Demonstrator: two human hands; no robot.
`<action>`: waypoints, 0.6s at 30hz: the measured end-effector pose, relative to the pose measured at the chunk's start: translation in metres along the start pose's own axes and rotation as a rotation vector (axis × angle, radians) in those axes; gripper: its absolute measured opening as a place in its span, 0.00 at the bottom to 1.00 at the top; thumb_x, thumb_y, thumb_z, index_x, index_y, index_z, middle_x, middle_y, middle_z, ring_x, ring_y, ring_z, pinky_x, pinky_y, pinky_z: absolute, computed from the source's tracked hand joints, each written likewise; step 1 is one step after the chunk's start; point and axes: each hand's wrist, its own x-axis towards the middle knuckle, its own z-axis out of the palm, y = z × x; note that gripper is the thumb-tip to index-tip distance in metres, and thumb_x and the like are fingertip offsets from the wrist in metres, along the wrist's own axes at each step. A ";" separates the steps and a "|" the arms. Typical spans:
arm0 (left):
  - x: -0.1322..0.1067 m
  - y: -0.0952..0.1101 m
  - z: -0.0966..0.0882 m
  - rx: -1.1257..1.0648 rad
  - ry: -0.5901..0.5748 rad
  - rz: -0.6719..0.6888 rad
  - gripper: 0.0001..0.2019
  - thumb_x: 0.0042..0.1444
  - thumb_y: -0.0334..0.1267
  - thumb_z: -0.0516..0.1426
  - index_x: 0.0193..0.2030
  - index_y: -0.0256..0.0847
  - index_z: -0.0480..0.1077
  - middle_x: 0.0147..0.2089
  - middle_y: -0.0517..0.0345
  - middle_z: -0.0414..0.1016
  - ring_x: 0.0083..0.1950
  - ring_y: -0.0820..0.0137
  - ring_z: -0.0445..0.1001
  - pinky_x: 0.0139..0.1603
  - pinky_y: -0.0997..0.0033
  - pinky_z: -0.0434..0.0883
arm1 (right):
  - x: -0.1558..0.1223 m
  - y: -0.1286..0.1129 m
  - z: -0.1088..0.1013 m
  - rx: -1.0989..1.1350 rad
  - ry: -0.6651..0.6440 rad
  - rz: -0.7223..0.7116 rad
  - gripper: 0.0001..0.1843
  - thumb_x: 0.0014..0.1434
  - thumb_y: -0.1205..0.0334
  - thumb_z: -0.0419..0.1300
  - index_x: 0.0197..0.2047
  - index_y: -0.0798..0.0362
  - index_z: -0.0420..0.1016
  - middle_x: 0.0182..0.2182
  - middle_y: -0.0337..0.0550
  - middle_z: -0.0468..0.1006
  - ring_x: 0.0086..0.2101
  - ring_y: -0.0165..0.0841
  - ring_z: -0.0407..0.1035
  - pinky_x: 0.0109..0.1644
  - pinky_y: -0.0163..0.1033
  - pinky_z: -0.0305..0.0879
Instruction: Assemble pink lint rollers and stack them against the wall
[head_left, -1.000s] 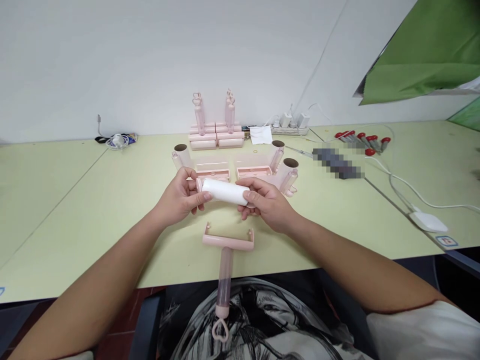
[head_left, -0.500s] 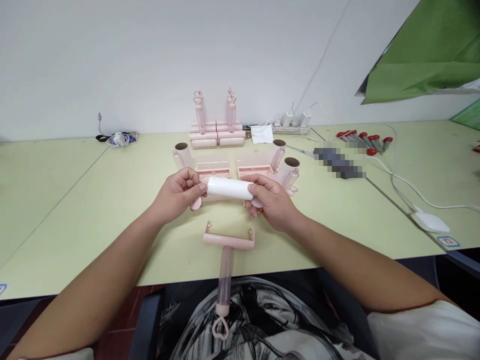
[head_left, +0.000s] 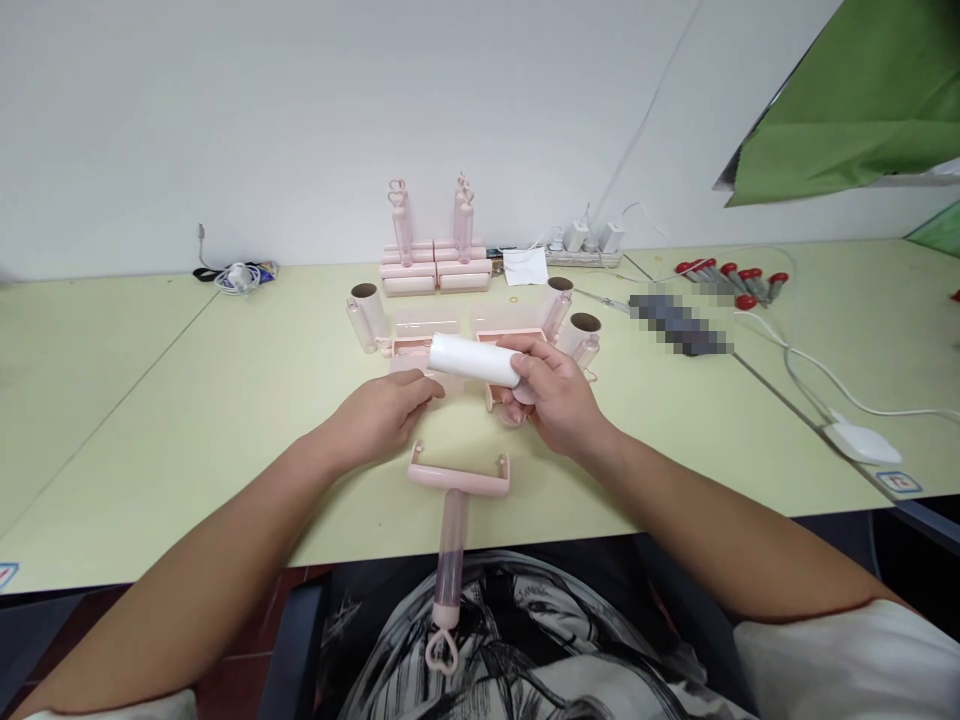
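Observation:
A white lint roller refill (head_left: pixel 474 360) is held up in my right hand (head_left: pixel 559 400), gripped at its right end and tilted slightly. A pale pink round piece shows under that hand's fingers. Low at the table, my left hand (head_left: pixel 384 415) has curled fingers beside a translucent pink cover (head_left: pixel 409 368); whatever they may hold is hidden. In front of both hands lies a pink roller frame (head_left: pixel 459 480) with two prongs facing away. Its clear handle (head_left: pixel 451 550) extends over the table edge and ends in a heart-shaped loop (head_left: pixel 442 652).
Cardboard-cored rolls (head_left: pixel 365 292) stand left and right beside pink handles. Assembled pink rollers (head_left: pixel 435 278) stand near the wall. A power strip (head_left: pixel 592 258), red-capped items (head_left: pixel 727 275), a white cable (head_left: pixel 802 370) and a blurred dark object (head_left: pixel 679 325) are at the right.
My left hand has let go of the refill's left end and moved down to the table. The refill has shifted slightly right and up in my right hand.

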 end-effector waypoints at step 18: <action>0.000 -0.003 -0.002 -0.508 0.120 -0.153 0.18 0.58 0.51 0.58 0.48 0.40 0.68 0.32 0.59 0.70 0.28 0.72 0.67 0.29 0.72 0.64 | -0.002 0.003 0.001 -0.015 -0.039 -0.018 0.17 0.59 0.53 0.59 0.49 0.51 0.68 0.18 0.33 0.71 0.16 0.28 0.63 0.18 0.33 0.57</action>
